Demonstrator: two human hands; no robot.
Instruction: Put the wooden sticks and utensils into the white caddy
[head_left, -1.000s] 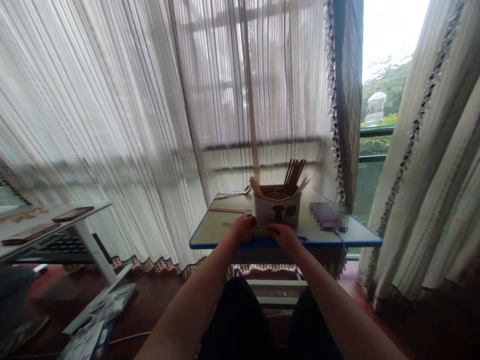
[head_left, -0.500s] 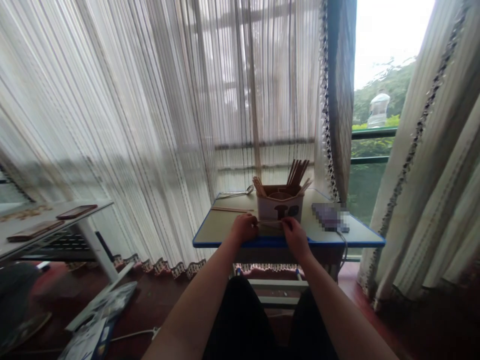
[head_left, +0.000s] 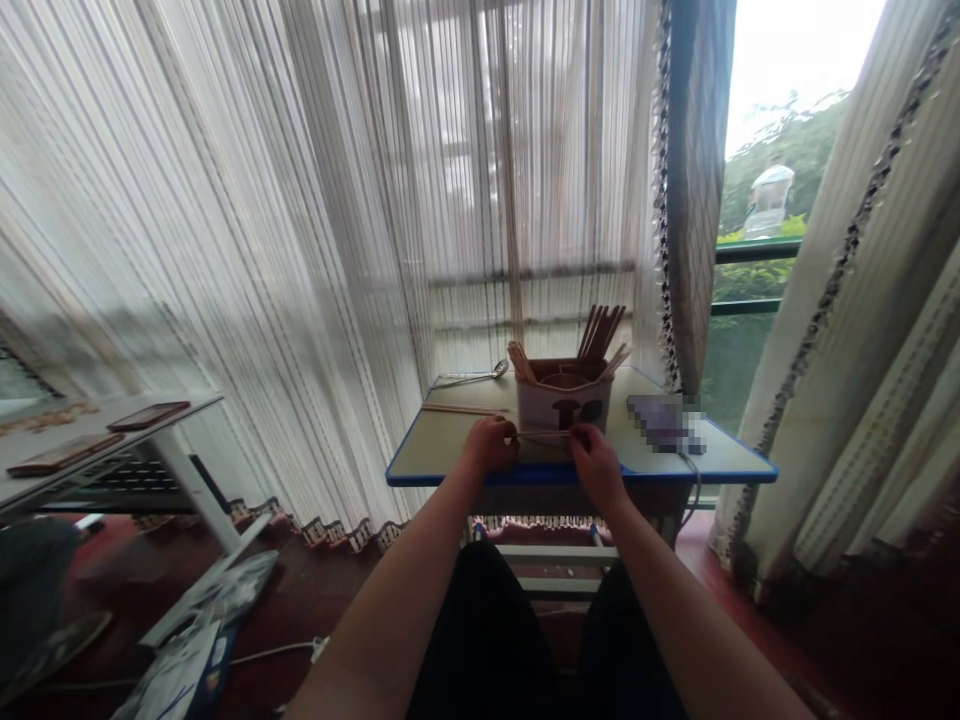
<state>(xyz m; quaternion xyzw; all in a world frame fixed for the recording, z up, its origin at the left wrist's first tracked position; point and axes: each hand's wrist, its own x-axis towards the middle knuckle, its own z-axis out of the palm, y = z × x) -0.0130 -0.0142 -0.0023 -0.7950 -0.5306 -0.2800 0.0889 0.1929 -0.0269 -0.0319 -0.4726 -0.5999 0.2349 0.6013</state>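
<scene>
My left hand (head_left: 491, 443) and my right hand (head_left: 595, 457) grip opposite ends of light wooden chopsticks (head_left: 544, 435), level above the table's front edge. The fingers of both hands are closed; exactly how many sticks they hold is hard to make out. Just behind them stands a pale utensil box (head_left: 529, 408) with a brown inside and dark pictures on its front. Dark brown chopsticks (head_left: 600, 333) rise from its back right, and lighter sticks (head_left: 520, 362) lean out at the left. More chopsticks (head_left: 463, 410) lie flat on the tabletop, left of the box.
The small table (head_left: 420, 455) has a blue rim. A metal slotted ladle (head_left: 480, 376) lies at its back left, and a blurred-out purplish object (head_left: 660, 422) with a cable at its right. Curtains (head_left: 330, 250) hang behind. Another table (head_left: 161, 440) stands at the left.
The view has shifted slightly, so the table and box sit a little higher in the picture. Both hands keep their hold on the chopsticks in front of the box.
</scene>
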